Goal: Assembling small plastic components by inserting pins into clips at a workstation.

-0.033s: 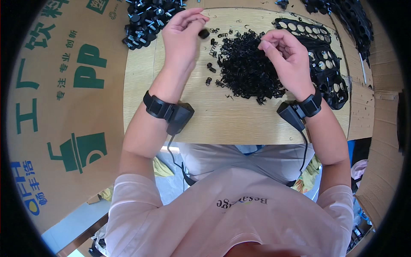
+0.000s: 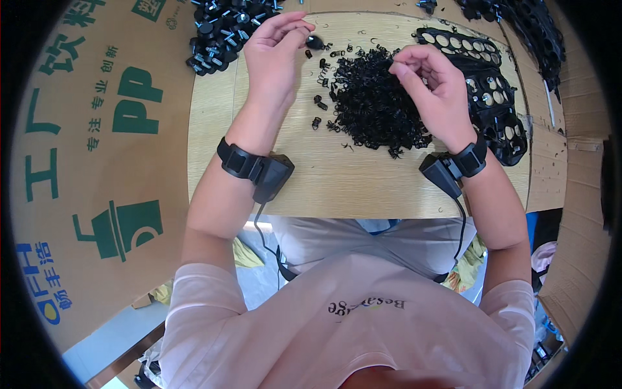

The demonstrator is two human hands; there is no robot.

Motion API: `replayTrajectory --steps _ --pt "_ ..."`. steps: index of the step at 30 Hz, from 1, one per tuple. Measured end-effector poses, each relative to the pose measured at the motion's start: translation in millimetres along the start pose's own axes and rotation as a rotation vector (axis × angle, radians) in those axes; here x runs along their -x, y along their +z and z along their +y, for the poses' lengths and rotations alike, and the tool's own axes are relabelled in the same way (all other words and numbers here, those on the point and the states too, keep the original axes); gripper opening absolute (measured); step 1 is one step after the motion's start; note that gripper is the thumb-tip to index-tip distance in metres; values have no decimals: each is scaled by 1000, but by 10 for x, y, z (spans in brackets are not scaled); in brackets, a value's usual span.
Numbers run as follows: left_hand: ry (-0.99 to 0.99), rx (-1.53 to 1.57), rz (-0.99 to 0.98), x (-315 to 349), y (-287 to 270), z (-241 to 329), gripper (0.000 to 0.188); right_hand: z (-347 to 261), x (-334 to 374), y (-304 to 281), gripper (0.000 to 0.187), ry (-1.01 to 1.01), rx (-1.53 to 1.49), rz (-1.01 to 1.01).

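My left hand (image 2: 273, 52) is closed at the fingertips beside a small black round-headed piece (image 2: 315, 42), held off to the right of the thumb. Its head resembles those of the black-headed bolts (image 2: 223, 32) heaped just left of that hand. On the right side of a pile of small black curled clips (image 2: 376, 100), my right hand (image 2: 433, 84) has thumb and forefinger pinched together. Anything between those fingertips is too small to make out. A few loose clips (image 2: 317, 102) lie between the two hands.
Black trays with round pale-bottomed holes (image 2: 491, 97) lie right of my right hand, some holes holding parts. More black trays (image 2: 534, 39) are stacked at the far right. A cardboard wall (image 2: 129, 175) rises on the left. Wrist-worn boxes trail cables (image 2: 259, 227) off the wooden board (image 2: 350, 188).
The black piece at my left fingertips has turned and shifted slightly up and right. My right hand has barely moved.
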State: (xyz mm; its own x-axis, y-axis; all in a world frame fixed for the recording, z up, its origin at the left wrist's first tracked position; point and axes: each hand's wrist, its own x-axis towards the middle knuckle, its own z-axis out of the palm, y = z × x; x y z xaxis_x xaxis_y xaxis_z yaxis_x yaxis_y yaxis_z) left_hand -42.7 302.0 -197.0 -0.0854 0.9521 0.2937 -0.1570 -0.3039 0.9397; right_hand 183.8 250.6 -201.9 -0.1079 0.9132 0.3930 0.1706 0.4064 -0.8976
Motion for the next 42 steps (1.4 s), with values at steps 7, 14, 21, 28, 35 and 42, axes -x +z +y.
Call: replayTrajectory --steps 7,14,21,28,35,42 --pt "-123 211 -293 199 109 27 14 -126 16 69 33 -187 139 -109" --pt "-266 471 -407 446 261 94 16 -132 53 57 39 -198 116 -170" --pt "-266 476 -363 389 238 114 15 -82 62 62 33 -61 -84 -147" --pt "-372 684 -348 405 235 63 14 -90 66 78 27 -36 -171 -159" --pt "-356 736 -320 396 243 71 18 -92 69 56 25 38 -122 -140" --pt "-329 751 -288 370 239 103 21 -109 78 79 24 13 -186 -125"
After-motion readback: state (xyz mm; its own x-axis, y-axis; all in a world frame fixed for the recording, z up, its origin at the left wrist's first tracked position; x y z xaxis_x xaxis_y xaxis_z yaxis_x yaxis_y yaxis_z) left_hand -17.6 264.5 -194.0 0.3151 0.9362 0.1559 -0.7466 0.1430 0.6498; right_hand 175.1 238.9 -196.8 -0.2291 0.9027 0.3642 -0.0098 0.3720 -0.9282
